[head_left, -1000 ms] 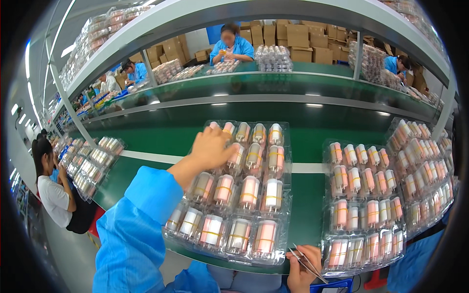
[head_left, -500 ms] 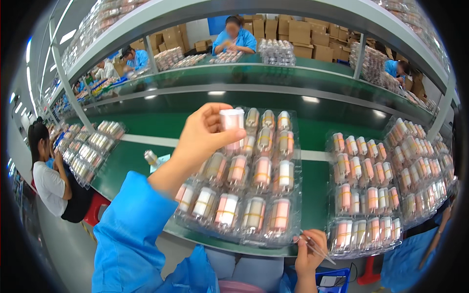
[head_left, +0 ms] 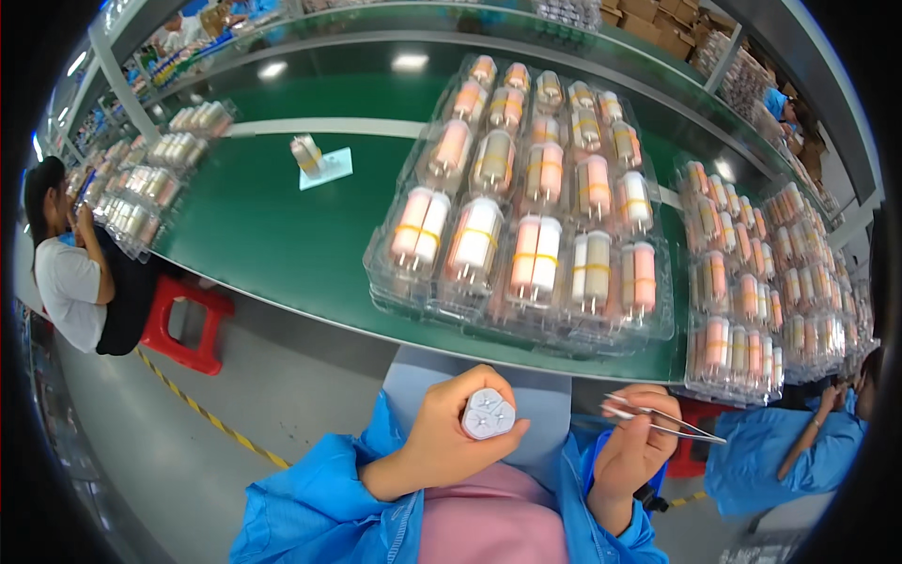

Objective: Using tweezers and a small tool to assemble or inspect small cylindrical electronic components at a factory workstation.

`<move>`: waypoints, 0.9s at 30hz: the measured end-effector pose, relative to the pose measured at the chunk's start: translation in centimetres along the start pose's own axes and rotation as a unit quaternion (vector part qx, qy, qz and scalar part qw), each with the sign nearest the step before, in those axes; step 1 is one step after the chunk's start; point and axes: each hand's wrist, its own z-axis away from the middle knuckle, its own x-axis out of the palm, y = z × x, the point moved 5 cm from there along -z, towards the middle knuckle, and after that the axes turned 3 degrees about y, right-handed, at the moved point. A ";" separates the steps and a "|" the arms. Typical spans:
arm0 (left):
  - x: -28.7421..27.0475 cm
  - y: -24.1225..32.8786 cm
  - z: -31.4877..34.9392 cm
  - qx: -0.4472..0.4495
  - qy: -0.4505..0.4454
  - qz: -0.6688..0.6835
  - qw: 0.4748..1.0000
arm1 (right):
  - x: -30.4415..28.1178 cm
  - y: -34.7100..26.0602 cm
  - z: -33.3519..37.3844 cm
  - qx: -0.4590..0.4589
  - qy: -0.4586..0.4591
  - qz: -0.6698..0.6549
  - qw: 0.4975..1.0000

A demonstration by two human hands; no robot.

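Close to my body, my left hand (head_left: 442,432) is wrapped round a cylindrical bundle (head_left: 489,414). Its pale grey end face points up, split into three lobes with small metal pieces in them. The sides of the bundle are hidden by my fingers. To the right, my right hand (head_left: 631,453) grips a pair of metal tweezers (head_left: 691,430) between thumb and fingers. A tray (head_left: 381,282) of clear plastic lies on the table, holding rows of pink, white and beige bundles with yellow bands.
The green table (head_left: 263,226) has its front edge just beyond my hands. A lone bundle (head_left: 305,155) stands by a light blue card (head_left: 331,169). More filled trays (head_left: 733,376) sit at right. Left are a seated person (head_left: 80,273) and a red stool (head_left: 188,320).
My left hand has brought the bundle from above the tray down to my lap, turning its end face up. My right hand has lifted the tweezers. The view has tilted down.
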 end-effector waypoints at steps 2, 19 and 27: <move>0.2 -0.5 0.5 0.015 -0.005 -0.019 1.000 | 2.3 -1.0 0.6 0.007 -0.064 -0.022 0.998; -0.9 -2.0 1.1 0.064 -0.034 -0.034 0.997 | 8.1 -1.0 0.5 0.017 -0.283 0.061 0.957; -0.6 -2.2 0.8 0.067 -0.043 -0.044 0.996 | 7.8 -0.7 0.4 0.017 -0.277 0.063 0.959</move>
